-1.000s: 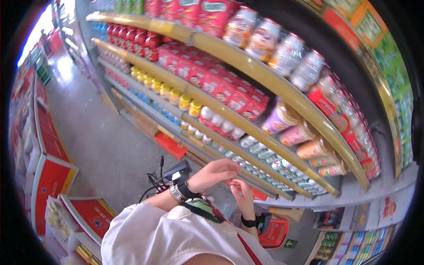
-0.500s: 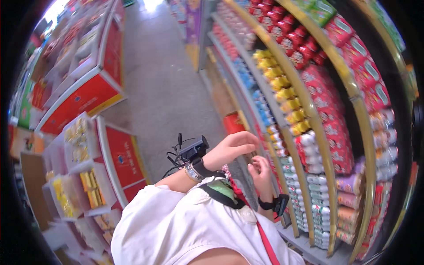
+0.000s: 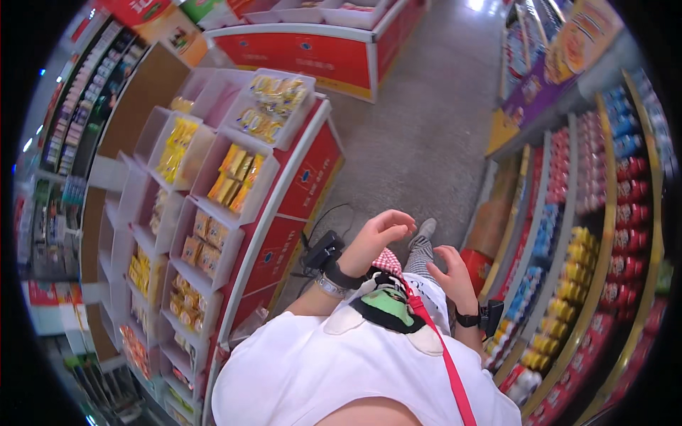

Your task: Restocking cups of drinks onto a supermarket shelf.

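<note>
My left hand (image 3: pixel 381 240) is held in front of my body with its fingers loosely bent and the thumb apart; nothing is in it. To its right my right hand (image 3: pixel 455 275) hovers with thumb and fingers spread, also bare. Neither touches any goods. On my left wrist sit a black device (image 3: pixel 326 251) with cables and a metal bracelet (image 3: pixel 331 287). A black strap device (image 3: pixel 489 317) is on my right wrist. Between my arms hangs a green and black bag (image 3: pixel 387 309) on a red strap (image 3: pixel 449 375).
To the left, a red-sided display stand (image 3: pixel 288 206) carries clear bins of packaged snacks (image 3: pixel 238 174). Shelves on the right hold yellow packs (image 3: pixel 577 264) and red packs (image 3: pixel 629 213). A grey floor aisle (image 3: pixel 405 156) runs between, and a red box (image 3: pixel 474 266) stands low by the shelves.
My view has swung left, bringing the snack bins nearer the middle and the shelves farther right. My hands have moved slightly apart and remain without anything in them.
</note>
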